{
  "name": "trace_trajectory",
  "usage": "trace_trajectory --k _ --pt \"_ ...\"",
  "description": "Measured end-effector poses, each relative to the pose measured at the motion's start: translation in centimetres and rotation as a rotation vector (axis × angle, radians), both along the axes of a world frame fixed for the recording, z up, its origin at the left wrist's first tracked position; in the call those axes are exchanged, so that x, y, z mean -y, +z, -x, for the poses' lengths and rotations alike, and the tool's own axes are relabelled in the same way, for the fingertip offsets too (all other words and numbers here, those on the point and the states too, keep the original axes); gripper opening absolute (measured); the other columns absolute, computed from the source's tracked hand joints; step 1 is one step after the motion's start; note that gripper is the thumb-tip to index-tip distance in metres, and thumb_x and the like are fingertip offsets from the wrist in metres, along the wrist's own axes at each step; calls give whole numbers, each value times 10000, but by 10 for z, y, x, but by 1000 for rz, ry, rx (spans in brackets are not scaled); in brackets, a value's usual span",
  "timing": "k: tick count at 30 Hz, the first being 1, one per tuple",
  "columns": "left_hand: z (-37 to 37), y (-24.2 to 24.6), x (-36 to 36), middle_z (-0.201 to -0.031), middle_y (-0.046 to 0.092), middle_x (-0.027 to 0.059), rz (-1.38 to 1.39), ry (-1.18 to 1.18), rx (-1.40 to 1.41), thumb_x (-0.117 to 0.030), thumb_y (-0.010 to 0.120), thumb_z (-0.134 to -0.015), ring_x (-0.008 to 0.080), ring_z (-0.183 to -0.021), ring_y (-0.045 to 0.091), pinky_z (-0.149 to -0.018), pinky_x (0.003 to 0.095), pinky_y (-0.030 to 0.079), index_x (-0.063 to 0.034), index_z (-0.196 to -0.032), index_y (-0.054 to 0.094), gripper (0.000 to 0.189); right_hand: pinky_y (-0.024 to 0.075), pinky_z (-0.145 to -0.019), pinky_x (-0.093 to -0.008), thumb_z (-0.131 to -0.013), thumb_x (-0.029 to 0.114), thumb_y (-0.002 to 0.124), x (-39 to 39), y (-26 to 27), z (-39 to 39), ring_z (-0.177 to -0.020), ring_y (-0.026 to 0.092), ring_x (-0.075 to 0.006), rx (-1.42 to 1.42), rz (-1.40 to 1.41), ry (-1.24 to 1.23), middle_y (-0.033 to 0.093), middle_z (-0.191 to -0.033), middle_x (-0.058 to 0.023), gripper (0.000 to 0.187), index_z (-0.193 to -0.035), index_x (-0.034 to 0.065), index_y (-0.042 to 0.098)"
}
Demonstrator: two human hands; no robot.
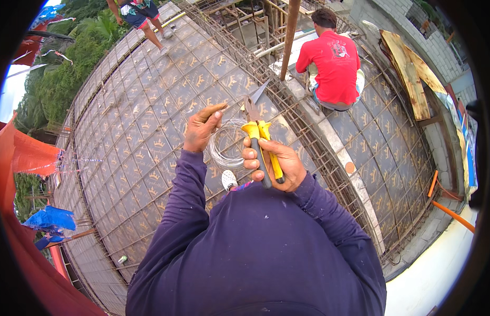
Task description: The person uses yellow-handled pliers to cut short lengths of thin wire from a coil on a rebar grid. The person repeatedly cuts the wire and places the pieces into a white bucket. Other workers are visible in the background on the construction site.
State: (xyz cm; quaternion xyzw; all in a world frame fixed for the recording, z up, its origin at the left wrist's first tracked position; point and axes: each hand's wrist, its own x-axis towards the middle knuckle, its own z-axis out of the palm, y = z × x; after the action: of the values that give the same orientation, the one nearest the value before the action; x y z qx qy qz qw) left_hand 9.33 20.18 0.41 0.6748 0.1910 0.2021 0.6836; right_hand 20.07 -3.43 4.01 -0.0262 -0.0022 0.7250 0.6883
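My right hand (278, 164) grips lineman's pliers (264, 134) with yellow and black handles, their jaws pointing away from me. To its left my left hand (201, 128) is raised with the index finger stretched out and the other fingers curled in; whether thin wire lies between thumb and finger, I cannot tell. A coil of thin metal wire (214, 152) lies below and between the hands on the rebar grid (150, 130). Just beyond the pliers' jaws is a grey, pointed, flat piece (260, 91). My white perforated shoe (229, 179) shows under the coil.
Crown-printed form panels (126, 166) lie under the rebar. A long rebar cage (308, 130) runs diagonally at right. Past it a person in a red shirt (334, 67) squats near an upright rusty pole (290, 39). Another person (144, 19) stands at upper left. A can (122, 259) lies lower left.
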Motion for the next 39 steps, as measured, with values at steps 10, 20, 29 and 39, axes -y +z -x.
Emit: trace_trajectory --k 10,20,29,39 --pt "25 -34 -8 -897 697 34 -219 57 -185 -144 613 -981 88 -831 628 -770 240 498 9 -1160 687 247 449 -465 -223 -984 161 587 20 -56 -52 -656 602 -97 725 651 -105 677 -906 -92 171 -1067 12 602" --pt "-21 -73 26 -847 709 44 -269 110 -252 -117 647 -905 86 -765 615 -692 253 486 31 -1082 717 241 531 -764 -451 -872 178 625 25 -127 -20 -851 690 -357 1836 790 -138 708 -926 -210 441 -1259 -26 567" --pt "-48 -73 48 -847 719 63 -206 -3 -363 -130 680 -890 105 -741 631 -695 267 504 29 -1023 713 210 497 -854 -529 -897 232 589 27 -91 -19 -993 649 -446 2046 904 19 685 -1045 -266 470 -1315 25 534" --pt "-56 -83 53 -799 735 90 -315 -92 -432 -156 704 -863 118 -707 654 -671 301 516 26 -938 724 198 504 -832 -520 -901 256 595 24 -89 -21 -959 662 -438 2052 892 57 691 -1004 -268 470 -1303 19 535"
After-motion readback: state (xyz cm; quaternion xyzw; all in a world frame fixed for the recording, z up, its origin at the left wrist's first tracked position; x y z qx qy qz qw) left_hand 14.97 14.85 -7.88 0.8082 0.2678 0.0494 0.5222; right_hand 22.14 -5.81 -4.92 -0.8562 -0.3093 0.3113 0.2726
